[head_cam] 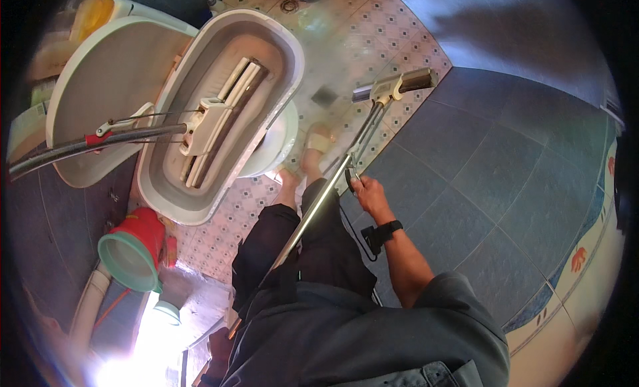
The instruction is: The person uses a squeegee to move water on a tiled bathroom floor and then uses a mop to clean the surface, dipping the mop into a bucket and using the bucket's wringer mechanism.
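Observation:
My right hand (370,193), with a black band at the wrist, is closed on the dark-gripped lever of a sponge mop (319,202). The mop's metal pole slants across my legs to the lower left. Its white head with a sponge roller (394,87) is at the upper right, over the patterned floor near the blue tiled wall. My left hand (218,343) is dark and partly hidden beside the pole's lower end; its grip is unclear. To the left, a second sponge mop's head (212,125) lies inside a long grey tub (199,210).
A white toilet (284,142) is partly hidden behind the tub. Leaning at the left is a grey lid-like panel (112,87). A red bucket (145,230) and green basin (127,262) are by the left wall, near a pipe (89,307). Blue tiled wall (479,187) bounds the right.

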`<state>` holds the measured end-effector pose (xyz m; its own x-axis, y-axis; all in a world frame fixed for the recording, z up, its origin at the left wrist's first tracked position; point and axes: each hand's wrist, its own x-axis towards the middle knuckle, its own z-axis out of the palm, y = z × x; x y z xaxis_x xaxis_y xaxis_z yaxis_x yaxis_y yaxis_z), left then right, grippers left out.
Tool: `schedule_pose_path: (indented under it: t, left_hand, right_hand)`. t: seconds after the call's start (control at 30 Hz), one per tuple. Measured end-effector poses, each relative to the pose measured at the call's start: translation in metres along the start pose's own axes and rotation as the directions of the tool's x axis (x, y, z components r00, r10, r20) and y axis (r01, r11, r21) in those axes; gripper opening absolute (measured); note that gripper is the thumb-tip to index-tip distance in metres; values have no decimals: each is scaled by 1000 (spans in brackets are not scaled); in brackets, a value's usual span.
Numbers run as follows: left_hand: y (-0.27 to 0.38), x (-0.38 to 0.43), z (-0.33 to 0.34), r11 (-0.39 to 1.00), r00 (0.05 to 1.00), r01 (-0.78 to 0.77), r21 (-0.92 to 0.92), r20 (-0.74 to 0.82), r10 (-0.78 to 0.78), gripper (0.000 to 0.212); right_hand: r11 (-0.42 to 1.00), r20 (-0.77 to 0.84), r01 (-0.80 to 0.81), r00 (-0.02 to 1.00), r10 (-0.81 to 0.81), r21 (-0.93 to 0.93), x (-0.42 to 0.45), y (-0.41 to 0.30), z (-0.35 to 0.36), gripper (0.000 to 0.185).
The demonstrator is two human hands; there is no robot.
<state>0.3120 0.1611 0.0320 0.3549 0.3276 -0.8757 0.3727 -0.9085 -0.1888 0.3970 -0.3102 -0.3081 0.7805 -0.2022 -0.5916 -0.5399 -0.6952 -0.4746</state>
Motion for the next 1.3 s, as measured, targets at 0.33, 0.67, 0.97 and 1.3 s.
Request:
schedule_pose_path:
  t: [0.33,0.67,0.97,1.3]
  left_hand:
    - [-2,-13,-26,998,996,-27,57,-83,31,29]
    - [-49,-21,-27,963,984,-165,214,-23,174,30]
    - [-89,-27,-21,922,948,-320,217,82,309,25]
    - [-22,-71,-82,961,995,-102,258,40,95,24]
  right_hand:
    - [994,162,-109,981,104,19,9,-139,-96,40]
    - [981,79,89,991,-104,172,1,-17,-89,33]
    - [963,144,232,957,-251,136,22,13,-114,26]
    - [915,106,382,912,-396,128,73,18,-109,19]
